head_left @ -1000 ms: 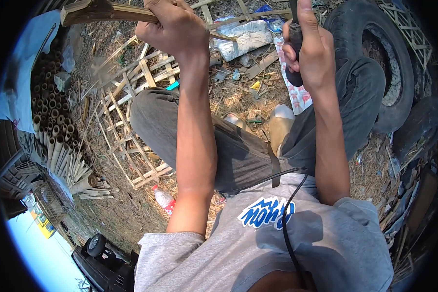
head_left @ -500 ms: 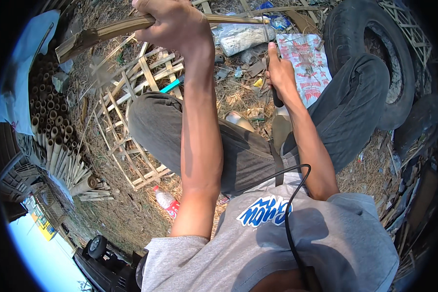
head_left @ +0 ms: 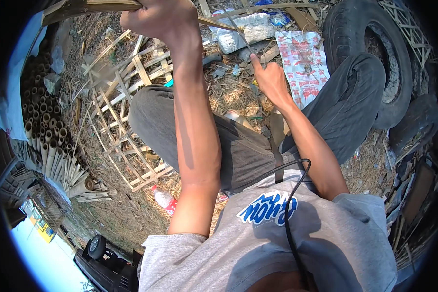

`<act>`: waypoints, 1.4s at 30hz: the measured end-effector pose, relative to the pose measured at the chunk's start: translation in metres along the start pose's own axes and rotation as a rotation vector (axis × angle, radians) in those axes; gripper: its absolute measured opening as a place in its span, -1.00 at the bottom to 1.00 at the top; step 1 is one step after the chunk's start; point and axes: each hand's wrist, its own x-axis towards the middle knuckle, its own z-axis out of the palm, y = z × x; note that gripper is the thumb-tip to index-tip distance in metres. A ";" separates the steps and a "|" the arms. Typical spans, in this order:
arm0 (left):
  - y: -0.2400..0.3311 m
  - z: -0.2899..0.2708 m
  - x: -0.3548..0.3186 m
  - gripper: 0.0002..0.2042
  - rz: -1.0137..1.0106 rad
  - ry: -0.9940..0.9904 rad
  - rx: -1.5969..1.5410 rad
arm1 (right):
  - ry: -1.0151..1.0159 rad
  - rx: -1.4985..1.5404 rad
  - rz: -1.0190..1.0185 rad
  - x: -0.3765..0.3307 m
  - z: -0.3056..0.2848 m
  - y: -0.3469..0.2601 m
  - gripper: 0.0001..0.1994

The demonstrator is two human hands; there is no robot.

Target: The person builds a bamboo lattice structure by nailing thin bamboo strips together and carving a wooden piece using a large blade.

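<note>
Left hand (head_left: 158, 19) grip closed round bamboo strip (head_left: 90, 7), far left | strip's long axis runs left-right, thin end reaching right | right hand (head_left: 268, 80) grip loose, empty, index finger up, just below that end, nearer.

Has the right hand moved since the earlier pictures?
Yes. The right hand has come down from the top edge and now sits lower, just left of the red-and-white printed sack on the ground.

Bamboo lattice frame (head_left: 126, 121) left of the knees, tyre (head_left: 374, 53) right, printed sack (head_left: 304, 63) between, ahead.
</note>
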 end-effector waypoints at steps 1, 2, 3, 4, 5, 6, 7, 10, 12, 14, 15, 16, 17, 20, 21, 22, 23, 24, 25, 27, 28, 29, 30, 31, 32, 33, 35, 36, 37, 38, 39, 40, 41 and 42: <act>-0.009 0.007 0.002 -0.53 0.088 0.079 0.067 | -0.021 -0.019 -0.008 0.001 -0.003 0.000 -0.20; 0.000 0.009 0.000 -0.53 0.091 0.072 0.063 | -0.039 -0.037 -0.021 0.003 -0.008 -0.003 -0.21; 0.010 0.011 -0.006 -0.53 -0.044 0.038 -0.031 | -0.055 -0.051 0.009 0.004 -0.014 -0.008 -0.22; 0.017 0.013 -0.009 -0.53 -0.180 0.001 -0.124 | -0.049 -0.044 0.013 0.007 -0.018 -0.007 -0.22; 0.016 0.014 -0.010 -0.53 -0.179 -0.011 -0.131 | -0.059 -0.106 -0.003 0.010 -0.025 -0.011 -0.23; 0.014 0.014 -0.011 -0.52 -0.124 -0.038 -0.142 | -0.070 -0.168 -0.018 0.010 -0.030 -0.013 -0.24; 0.012 0.015 -0.011 -0.52 -0.070 -0.065 -0.153 | -0.152 -0.138 -0.005 0.012 -0.039 -0.015 -0.25; 0.012 0.020 -0.011 -0.52 -0.096 -0.111 -0.222 | -0.149 -0.204 -0.049 0.016 -0.051 -0.014 -0.25; 0.018 0.023 -0.013 -0.53 -0.080 -0.153 -0.133 | -0.119 -0.121 -0.142 0.026 -0.050 -0.003 -0.15; 0.014 0.031 -0.007 -0.54 -0.133 -0.176 -0.178 | -0.126 -0.193 -0.193 0.044 -0.053 0.002 -0.28; 0.014 0.032 -0.008 -0.54 -0.097 -0.189 -0.174 | -0.126 -0.200 -0.186 0.048 -0.057 0.005 -0.28; 0.013 0.034 -0.009 -0.54 -0.107 -0.186 -0.175 | -0.372 -0.115 -0.094 0.051 -0.061 0.007 -0.40; 0.015 0.035 -0.007 -0.55 -0.136 -0.168 -0.197 | -0.617 -0.025 -0.004 0.053 -0.063 0.006 -0.51; 0.013 0.035 0.001 -0.55 -0.180 -0.150 -0.230 | -0.940 0.452 0.302 0.058 -0.061 0.004 -0.67; 0.012 0.035 0.005 -0.55 -0.189 -0.160 -0.242 | -0.922 0.502 0.361 0.056 -0.059 0.004 -0.67; 0.011 0.037 0.006 -0.55 -0.190 -0.146 -0.242 | -0.925 0.488 0.359 0.055 -0.054 0.007 -0.67; 0.011 0.039 0.006 -0.54 -0.213 -0.121 -0.212 | -0.929 0.537 0.453 0.054 -0.049 0.008 -0.68; 0.012 0.042 0.006 -0.53 -0.238 -0.095 -0.183 | -0.929 0.585 0.548 0.055 -0.046 0.008 -0.69; 0.013 0.042 0.005 -0.51 -0.226 -0.089 -0.111 | -0.916 0.553 0.575 0.055 -0.042 0.009 -0.71; 0.012 0.038 0.006 -0.50 -0.247 -0.119 -0.114 | -0.861 0.329 0.468 0.055 -0.042 0.005 -0.81; 0.012 0.037 0.006 -0.50 -0.267 -0.163 -0.118 | -0.828 0.203 0.440 0.060 -0.041 0.009 -0.83; 0.013 0.037 0.006 -0.49 -0.282 -0.158 -0.170 | -0.827 0.194 0.438 0.061 -0.042 0.007 -0.83; 0.009 0.037 0.007 -0.49 -0.283 -0.151 -0.173 | -0.792 0.090 0.378 0.062 -0.043 0.007 -0.82; 0.003 0.037 0.008 -0.50 -0.212 -0.159 -0.186 | -0.754 -0.011 0.319 0.064 -0.043 0.006 -0.80; 0.004 0.039 0.007 -0.50 -0.149 -0.172 -0.199 | -0.749 -0.014 0.327 0.061 -0.043 0.005 -0.80; 0.004 0.039 0.006 -0.50 -0.149 -0.154 -0.186 | -0.683 -0.062 0.330 0.059 -0.039 0.003 -0.78; 0.005 0.036 0.008 -0.51 -0.208 -0.155 -0.194 | -0.602 -0.110 0.336 0.052 -0.035 -0.002 -0.74; 0.011 0.037 0.005 -0.52 -0.270 -0.159 -0.204 | -0.584 -0.110 0.358 0.054 -0.035 0.005 -0.74; 0.016 0.041 0.003 -0.55 -0.373 -0.117 -0.221 | -0.541 -0.109 0.343 0.056 -0.033 0.011 -0.74; 0.002 0.042 0.007 -0.57 -0.343 -0.062 -0.295 | -0.512 -0.113 0.323 0.054 -0.027 0.014 -0.74; -0.001 0.038 0.010 -0.57 -0.345 -0.082 -0.301 | -0.515 -0.127 0.322 0.052 -0.027 0.007 -0.74; -0.004 0.036 0.011 -0.58 -0.349 -0.102 -0.307 | -0.528 -0.123 0.330 0.052 -0.025 0.006 -0.73; 0.000 0.037 0.011 -0.58 -0.364 -0.108 -0.305 | -0.521 -0.158 0.331 0.053 -0.023 0.005 -0.71; 0.003 0.039 0.011 -0.58 -0.358 -0.088 -0.301 | -0.516 -0.195 0.331 0.053 -0.023 0.005 -0.69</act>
